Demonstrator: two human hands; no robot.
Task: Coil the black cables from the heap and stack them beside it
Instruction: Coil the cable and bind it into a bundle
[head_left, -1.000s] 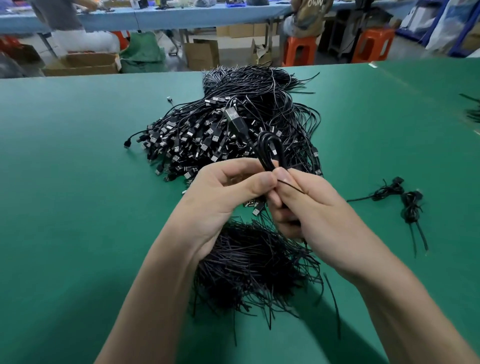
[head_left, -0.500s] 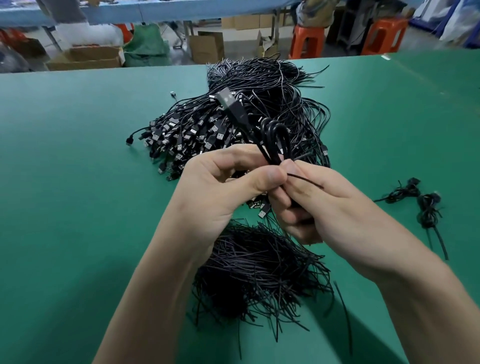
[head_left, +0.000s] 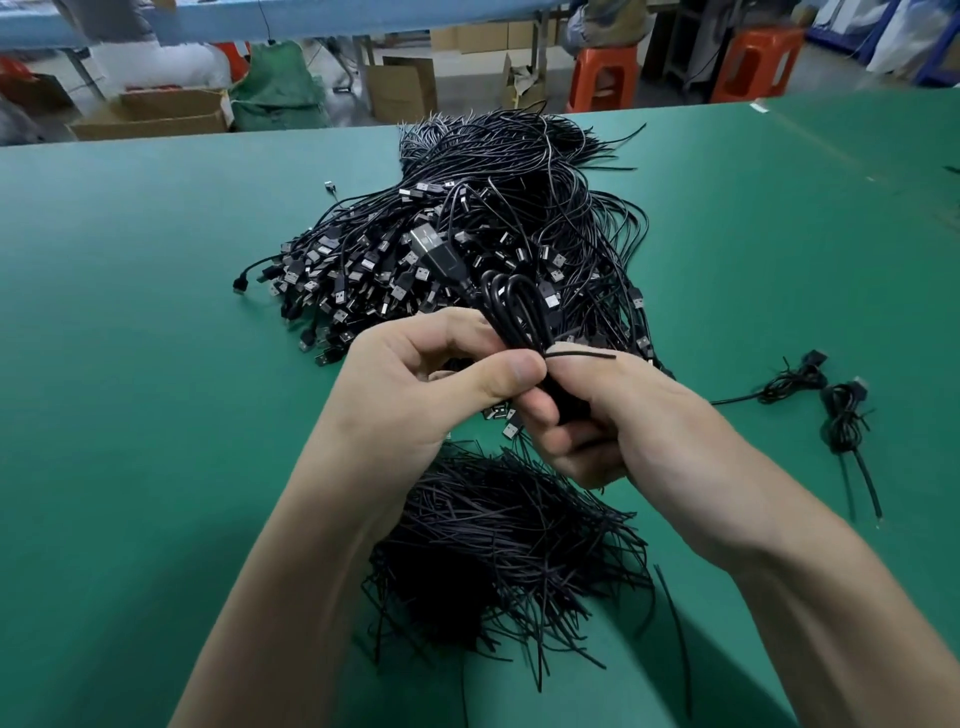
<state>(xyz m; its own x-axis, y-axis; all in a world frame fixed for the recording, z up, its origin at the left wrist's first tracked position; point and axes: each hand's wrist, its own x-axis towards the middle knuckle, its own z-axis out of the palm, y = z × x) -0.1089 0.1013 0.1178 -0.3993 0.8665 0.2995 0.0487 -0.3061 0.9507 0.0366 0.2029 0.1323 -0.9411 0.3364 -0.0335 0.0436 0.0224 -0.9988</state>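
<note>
A large heap of black USB cables (head_left: 467, 234) lies on the green table (head_left: 130, 364) ahead of me. Both hands meet in front of it around one coiled black cable (head_left: 511, 312); its loops and USB plug stick up above my fingers. My left hand (head_left: 415, 384) pinches the coil with thumb and forefinger. My right hand (head_left: 618, 415) wraps the lower part of the coil, and a thin black tie end juts out to the right. Two coiled cables (head_left: 836, 410) lie on the table at the right, beside the heap.
A pile of short black ties (head_left: 509, 551) lies under my forearms near the table's front. Beyond the far table edge stand cardboard boxes (head_left: 150, 117), orange stools (head_left: 602, 78) and a blue table.
The hands with the coil have lifted slightly and the view has tilted down. The tie end now sticks out to the right of my left thumb.
</note>
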